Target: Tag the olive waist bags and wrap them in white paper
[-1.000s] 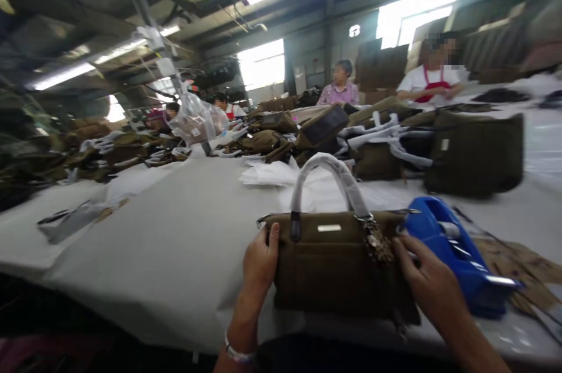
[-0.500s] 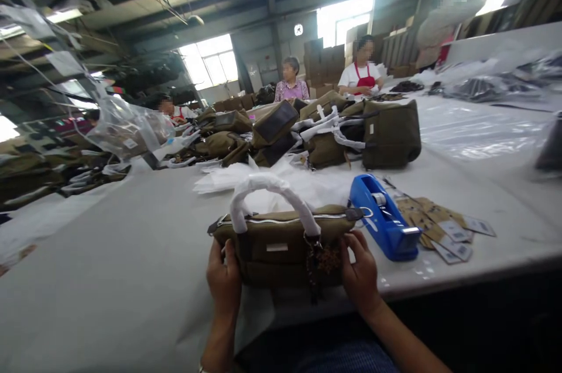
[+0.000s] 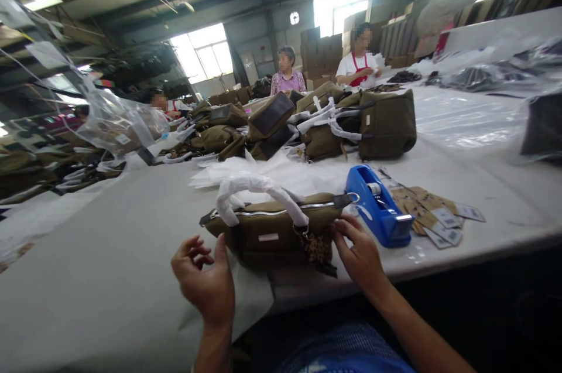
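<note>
We see the pale bench (image 3: 118, 279) extending across the view. Along its far side we note a heap of olive bags (image 3: 267, 118), many with handles wrapped in white. On the near side, close to the bench's front edge, we find a single olive bag (image 3: 259, 253) between the two hands, its silver zip drawn along the top. In front of the heap we observe loose white sheets (image 3: 281, 171), just beyond this bag. The left hand (image 3: 209, 286) is raised at the bag's left end, fingers curled and apart with nothing between them; we cannot tell whether its thumb touches the cloth. The right hand (image 3: 360, 253) is at the bag's right end, fingertips against it, though we cannot tell whether they are clamped on it. Just beside that end we identify a blue tape dispenser (image 3: 381, 209), and to its right a spread of brown and white cards (image 3: 432, 215). On the bag's front we distinguish a brown flower-shaped charm (image 3: 318, 249) near the right handle base and, smallest, a pale oblong label (image 3: 268, 238).
</note>
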Demonstrator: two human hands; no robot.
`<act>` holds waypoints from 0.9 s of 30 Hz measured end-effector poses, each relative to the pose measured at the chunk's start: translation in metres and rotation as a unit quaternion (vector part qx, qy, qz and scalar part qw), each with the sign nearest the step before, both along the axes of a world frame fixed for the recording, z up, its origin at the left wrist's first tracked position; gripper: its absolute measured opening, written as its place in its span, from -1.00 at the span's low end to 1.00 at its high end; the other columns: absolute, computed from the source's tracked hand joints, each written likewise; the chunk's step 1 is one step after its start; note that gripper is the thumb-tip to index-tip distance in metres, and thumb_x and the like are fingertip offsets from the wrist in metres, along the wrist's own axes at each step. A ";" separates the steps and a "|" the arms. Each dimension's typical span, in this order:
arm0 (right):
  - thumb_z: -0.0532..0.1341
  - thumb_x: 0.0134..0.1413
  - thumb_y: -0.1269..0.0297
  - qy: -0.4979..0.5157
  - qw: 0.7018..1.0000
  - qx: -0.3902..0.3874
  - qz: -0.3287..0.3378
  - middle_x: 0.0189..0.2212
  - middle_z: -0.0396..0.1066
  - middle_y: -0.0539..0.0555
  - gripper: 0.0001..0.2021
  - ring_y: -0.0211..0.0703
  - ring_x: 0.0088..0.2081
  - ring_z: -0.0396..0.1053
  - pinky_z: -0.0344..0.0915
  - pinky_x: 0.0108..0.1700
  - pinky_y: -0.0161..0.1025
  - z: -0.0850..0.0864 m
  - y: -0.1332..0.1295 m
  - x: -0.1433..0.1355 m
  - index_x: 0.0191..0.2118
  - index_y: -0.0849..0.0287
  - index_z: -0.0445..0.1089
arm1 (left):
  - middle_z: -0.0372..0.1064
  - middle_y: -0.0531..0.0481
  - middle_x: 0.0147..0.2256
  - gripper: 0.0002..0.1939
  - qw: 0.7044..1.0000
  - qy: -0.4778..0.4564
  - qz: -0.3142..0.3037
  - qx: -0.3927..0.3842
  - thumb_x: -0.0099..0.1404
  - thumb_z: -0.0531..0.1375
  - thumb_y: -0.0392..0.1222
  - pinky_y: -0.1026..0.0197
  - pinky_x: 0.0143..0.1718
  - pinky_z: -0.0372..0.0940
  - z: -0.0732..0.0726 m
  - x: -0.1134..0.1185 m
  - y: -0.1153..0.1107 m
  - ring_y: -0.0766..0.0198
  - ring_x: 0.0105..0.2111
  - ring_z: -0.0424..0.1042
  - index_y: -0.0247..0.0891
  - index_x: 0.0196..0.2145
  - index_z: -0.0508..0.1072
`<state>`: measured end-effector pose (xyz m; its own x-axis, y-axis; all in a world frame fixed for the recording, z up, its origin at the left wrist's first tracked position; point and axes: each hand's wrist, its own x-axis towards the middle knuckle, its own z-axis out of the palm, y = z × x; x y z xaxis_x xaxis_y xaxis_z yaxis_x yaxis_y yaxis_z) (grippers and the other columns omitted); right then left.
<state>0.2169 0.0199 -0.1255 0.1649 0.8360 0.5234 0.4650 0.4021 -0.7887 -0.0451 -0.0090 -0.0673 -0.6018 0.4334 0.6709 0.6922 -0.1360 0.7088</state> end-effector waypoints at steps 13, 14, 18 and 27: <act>0.18 0.34 0.26 -0.035 0.998 0.028 0.048 0.09 0.42 0.17 -0.80 0.04 0.12 0.41 0.37 0.17 -0.03 0.003 -0.007 -0.004 -0.10 0.08 0.56 | 0.52 -0.10 -0.13 -0.52 0.941 0.119 -0.206 -0.240 0.22 0.38 -0.06 -0.08 0.01 0.39 -0.004 0.094 -0.015 -0.04 -0.08 0.51 -0.18 0.05 0.40; 0.19 0.34 0.26 -0.043 0.998 0.033 0.042 0.11 0.41 0.17 -0.81 0.04 0.12 0.42 0.37 0.17 -0.03 0.004 -0.011 -0.003 -0.10 0.08 0.57 | 0.52 -0.08 -0.15 -0.56 0.941 0.112 -0.206 -0.244 0.23 0.37 -0.09 -0.08 0.01 0.39 -0.003 0.094 -0.013 -0.02 -0.10 0.51 -0.17 0.04 0.40; 0.21 0.34 0.30 -0.064 0.996 0.048 0.045 -0.10 0.51 0.12 -0.82 -0.09 -0.10 0.52 0.46 -0.05 -0.20 0.008 -0.026 0.004 -0.06 0.07 0.56 | 0.53 -0.01 -0.18 -0.56 0.929 0.049 -0.250 -0.269 0.22 0.37 -0.14 -0.02 0.00 0.37 0.004 0.086 -0.008 0.06 -0.12 0.51 -0.12 0.03 0.40; 0.22 0.33 0.38 -0.116 0.989 0.066 0.065 -0.28 0.51 0.02 -0.77 -0.21 -0.24 0.49 0.41 -0.14 -0.29 0.017 -0.037 0.017 0.03 0.07 0.53 | 0.54 0.00 -0.14 -0.60 0.899 0.021 -0.315 -0.305 0.21 0.36 -0.10 0.02 0.00 0.34 0.011 0.073 -0.003 0.08 -0.10 0.51 -0.11 0.00 0.45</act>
<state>0.2343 -0.0175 -0.1088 -0.0772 0.7635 0.6412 0.5651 0.5633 -0.6028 0.0277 -0.0120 -0.0560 -0.0876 0.9736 0.2106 0.6423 -0.1064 0.7591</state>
